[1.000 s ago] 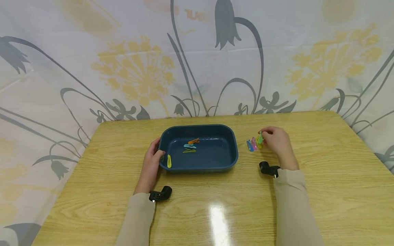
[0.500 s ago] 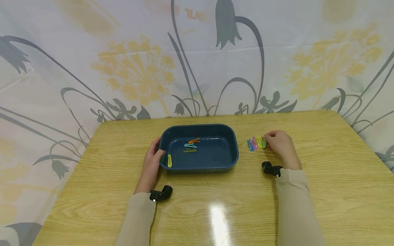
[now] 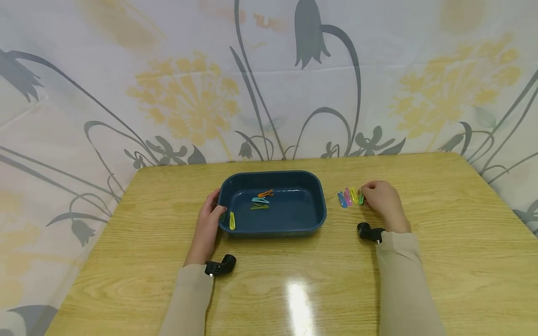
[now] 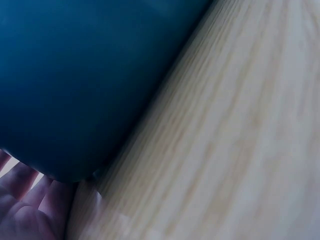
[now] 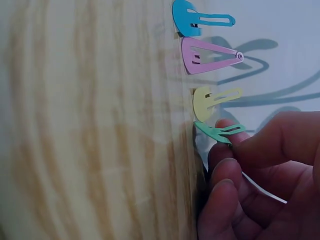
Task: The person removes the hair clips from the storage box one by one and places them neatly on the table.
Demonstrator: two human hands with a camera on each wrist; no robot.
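A wooden counter (image 3: 294, 280) stands against a flowered curtain (image 3: 189, 93), and a dark blue tray (image 3: 321, 205) sits toward its far edge, left of middle, with four hair clips (image 3: 259, 199) inside. The left hand (image 3: 208, 224) curls round the tray's near left corner, thumb over the rim. Right of the tray, four more clips lie in a row on the counter: blue clip (image 5: 192, 17), pink clip (image 5: 207, 56), yellow clip (image 5: 210, 100) and green clip (image 5: 217, 132). The right hand (image 3: 382, 200) pinches the green clip at the row's right end, fingertips (image 5: 225, 150) on its narrow tail. These clips look thin, light and springy, probably slick lying flat, so a pinch across the edges at one end should lift one best. The head view shows the whole layout and both sleeves; the right wrist view alone shows the pinch and each clip's shape; the left wrist view shows only the tray's outer wall, counter grain and a bit of palm.
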